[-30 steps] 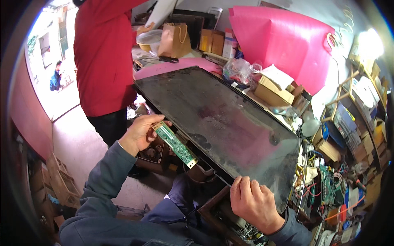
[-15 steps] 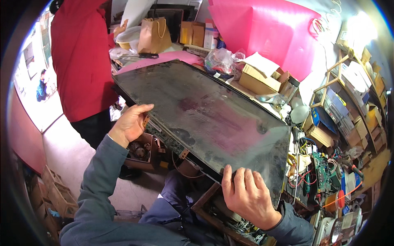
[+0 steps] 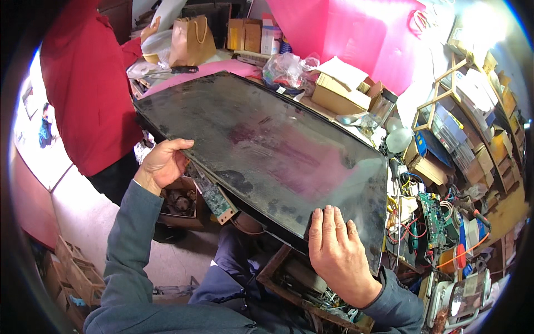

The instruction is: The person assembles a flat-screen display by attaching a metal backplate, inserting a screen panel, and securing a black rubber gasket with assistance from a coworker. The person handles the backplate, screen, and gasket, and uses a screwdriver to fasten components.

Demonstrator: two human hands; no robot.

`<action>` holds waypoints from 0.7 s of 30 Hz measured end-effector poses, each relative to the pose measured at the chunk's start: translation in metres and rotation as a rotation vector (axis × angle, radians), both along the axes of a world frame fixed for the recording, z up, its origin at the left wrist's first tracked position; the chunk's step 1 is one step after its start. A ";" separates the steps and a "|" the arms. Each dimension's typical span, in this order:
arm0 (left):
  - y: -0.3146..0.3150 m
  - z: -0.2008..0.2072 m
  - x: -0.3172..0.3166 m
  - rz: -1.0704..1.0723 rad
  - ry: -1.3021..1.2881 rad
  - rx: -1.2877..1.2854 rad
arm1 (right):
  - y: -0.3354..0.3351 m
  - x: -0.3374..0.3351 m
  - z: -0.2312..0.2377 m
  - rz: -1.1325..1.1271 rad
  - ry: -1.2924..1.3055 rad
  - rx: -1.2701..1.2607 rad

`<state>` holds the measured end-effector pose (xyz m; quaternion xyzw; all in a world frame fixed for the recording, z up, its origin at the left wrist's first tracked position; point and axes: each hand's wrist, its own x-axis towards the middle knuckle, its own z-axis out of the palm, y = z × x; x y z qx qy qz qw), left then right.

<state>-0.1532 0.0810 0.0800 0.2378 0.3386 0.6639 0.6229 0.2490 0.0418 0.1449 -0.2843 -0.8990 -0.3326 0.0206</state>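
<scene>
A large, dusty black flat-screen panel (image 3: 261,139) lies tilted in front of me, smudged and with pink reflections on its glass. My left hand (image 3: 163,164) grips its near left edge, thumb on top and the other fingers partly hidden below. Just beside that hand, a narrow green circuit board (image 3: 211,192) with a copper-coloured end tab hangs out from under the panel's near edge. Flat on the glass near the right end of that edge rests my right hand (image 3: 340,250), its fingers stretched out together and its thumb hidden.
A person in a red coat (image 3: 83,89) stands at the left, close to the panel. Beyond it are a paper bag (image 3: 191,42) and an open cardboard box (image 3: 341,94). Wires and a green circuit board (image 3: 433,217) crowd the right side. An open drawer (image 3: 295,295) of small parts sits below.
The narrow circuit board now slants down away from the panel's edge, showing more of itself. My right hand has slid slightly right and lies flatter. The whole view has shifted a little.
</scene>
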 end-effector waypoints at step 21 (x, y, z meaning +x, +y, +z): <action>0.007 -0.002 -0.003 -0.011 -0.007 -0.015 | 0.001 -0.002 -0.002 -0.008 -0.023 0.042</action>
